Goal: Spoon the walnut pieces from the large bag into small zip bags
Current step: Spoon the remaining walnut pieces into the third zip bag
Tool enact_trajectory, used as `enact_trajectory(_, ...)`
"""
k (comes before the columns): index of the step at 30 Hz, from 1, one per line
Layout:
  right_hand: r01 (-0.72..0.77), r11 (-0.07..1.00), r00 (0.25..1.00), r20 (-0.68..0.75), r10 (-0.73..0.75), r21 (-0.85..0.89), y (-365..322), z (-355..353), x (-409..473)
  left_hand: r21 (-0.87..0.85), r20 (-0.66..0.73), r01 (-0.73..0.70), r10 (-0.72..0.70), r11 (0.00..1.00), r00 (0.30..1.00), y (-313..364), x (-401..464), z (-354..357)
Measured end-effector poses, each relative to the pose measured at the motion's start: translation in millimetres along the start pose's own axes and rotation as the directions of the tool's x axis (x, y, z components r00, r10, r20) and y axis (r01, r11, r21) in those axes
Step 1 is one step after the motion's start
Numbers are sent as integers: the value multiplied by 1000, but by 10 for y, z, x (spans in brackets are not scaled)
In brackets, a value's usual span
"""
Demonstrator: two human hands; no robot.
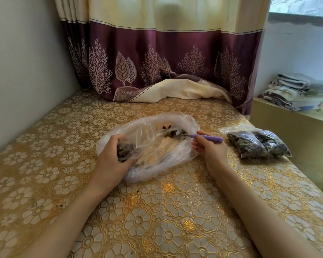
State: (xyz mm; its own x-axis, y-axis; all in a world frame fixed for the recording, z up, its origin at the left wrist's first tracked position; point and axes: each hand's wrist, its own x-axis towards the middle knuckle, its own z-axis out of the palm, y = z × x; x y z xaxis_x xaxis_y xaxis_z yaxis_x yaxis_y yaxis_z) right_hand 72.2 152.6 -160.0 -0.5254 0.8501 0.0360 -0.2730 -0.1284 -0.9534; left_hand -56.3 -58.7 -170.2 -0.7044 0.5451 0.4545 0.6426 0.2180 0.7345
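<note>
The large clear plastic bag [157,146] lies crumpled in the middle of the table, with a few dark walnut pieces [172,134] left inside near its far side. My left hand [113,157] grips a small zip bag [125,151] partly filled with walnut pieces, held against the large bag's left end. My right hand [208,148] pinches the purple handle of a spoon [209,137]; the spoon's bowl reaches into the large bag among the walnut pieces. Two filled small zip bags [257,144] lie side by side at the right of the table.
A gold floral tablecloth [157,211] covers the table. A purple and cream curtain [157,62] hangs at the back, its hem lying on the table. A wall runs along the left. Folded towels [296,92] sit on a ledge at the right.
</note>
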Motion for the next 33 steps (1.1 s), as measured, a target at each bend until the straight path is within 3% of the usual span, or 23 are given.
enact_trajectory(11,-10,996,997,72,17,-93,-12,83,-98,27,-5,-6,6,1000,1000,-7,3,2)
enact_trajectory(18,-43,999,992,-120,40,-23,49,154,-10,25,-4,-19,19,1000,1000,-19,-3,-3)
enact_trajectory(24,32,992,956,-286,-66,-122,42,62,-25,44,-13,-27,28,999,1000,-30,15,8)
enact_trajectory(29,64,982,940,-320,-119,-178,24,45,-30,24,-14,-16,17,1000,1000,-52,13,10)
enact_trajectory(33,38,996,968,-244,-55,-75,26,61,-50,14,-5,-12,12,1000,1000,-52,8,7)
